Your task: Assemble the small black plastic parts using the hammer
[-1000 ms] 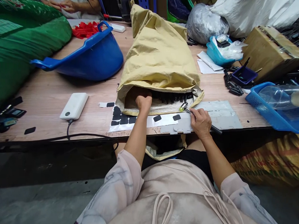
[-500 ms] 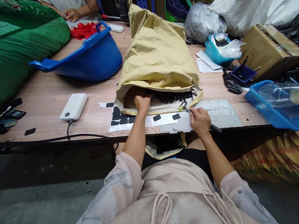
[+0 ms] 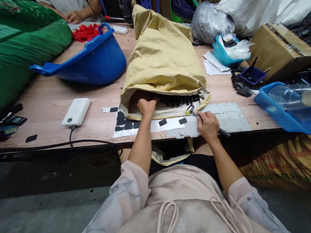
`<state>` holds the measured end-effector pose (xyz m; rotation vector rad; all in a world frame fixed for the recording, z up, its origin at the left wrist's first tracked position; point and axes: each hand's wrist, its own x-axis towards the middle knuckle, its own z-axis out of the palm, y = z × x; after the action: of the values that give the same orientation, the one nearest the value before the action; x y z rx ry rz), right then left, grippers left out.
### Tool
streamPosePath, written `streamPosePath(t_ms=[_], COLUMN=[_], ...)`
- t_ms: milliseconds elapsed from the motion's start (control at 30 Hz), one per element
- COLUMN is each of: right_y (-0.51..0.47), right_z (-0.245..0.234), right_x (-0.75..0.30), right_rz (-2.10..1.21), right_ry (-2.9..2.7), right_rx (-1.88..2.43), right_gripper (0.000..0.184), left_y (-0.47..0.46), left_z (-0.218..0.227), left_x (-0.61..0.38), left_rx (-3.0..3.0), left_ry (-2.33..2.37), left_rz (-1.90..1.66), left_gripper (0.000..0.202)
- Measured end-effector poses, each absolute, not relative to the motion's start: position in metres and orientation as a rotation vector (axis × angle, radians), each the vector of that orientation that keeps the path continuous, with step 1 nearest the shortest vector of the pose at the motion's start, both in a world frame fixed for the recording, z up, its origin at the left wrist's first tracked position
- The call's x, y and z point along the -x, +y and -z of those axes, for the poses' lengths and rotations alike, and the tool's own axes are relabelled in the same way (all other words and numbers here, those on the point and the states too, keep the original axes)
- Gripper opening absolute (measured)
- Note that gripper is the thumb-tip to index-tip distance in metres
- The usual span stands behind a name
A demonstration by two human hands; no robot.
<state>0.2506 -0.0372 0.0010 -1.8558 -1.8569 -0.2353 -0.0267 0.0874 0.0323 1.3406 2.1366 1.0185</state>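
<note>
Left hand [image 3: 146,107], fingers curled under, reaches into the open mouth of the tan sack [image 3: 163,61] lying on its side on the table [image 3: 49,100], mouth turned toward the person so the black parts [image 3: 179,100] inside are within reach; what it grips cannot be told. Right hand [image 3: 208,126] is closed round a small hammer [image 3: 193,112], resting on the grey sheet [image 3: 227,118] beside the sack mouth, head pointing inward

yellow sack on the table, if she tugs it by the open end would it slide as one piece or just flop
The yellow sack would probably flop: its creased, slumped walls look like soft woven material. Dark pieces show at the mouth, where the left hand reaches in, so it likely carries some weight and may drag rather than glide on the wooden table.
</note>
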Motion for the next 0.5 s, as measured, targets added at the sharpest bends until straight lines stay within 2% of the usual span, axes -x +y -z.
streamPosePath(t_ms=[67,133,267,500], right_y=[-0.038,-0.038,-0.038,-0.038], right_z=[-0.001,-0.001,-0.001,-0.003], right_x=[-0.250,-0.251,-0.251,-0.250], right_rz=[0.236,0.245,0.271,0.253], right_ry=[-1.861,-1.865,-1.866,-1.870], right_rx=[1.855,1.855,1.859,1.868], right_gripper=[0.031,0.031,0.031,0.032], left_y=[0.068,0.046,0.018,0.020], left_z=[-0.035,-0.034,-0.024,-0.009], left_x=[0.028,0.030,0.032,0.030], left_rx=[-1.416,-1.622,-1.908,-2.098], left_ry=[2.065,1.786,1.322,1.261], left_rz=[-1.156,-1.203,-0.996,-0.856], left_gripper=[0.023,0.024,0.021,0.016])
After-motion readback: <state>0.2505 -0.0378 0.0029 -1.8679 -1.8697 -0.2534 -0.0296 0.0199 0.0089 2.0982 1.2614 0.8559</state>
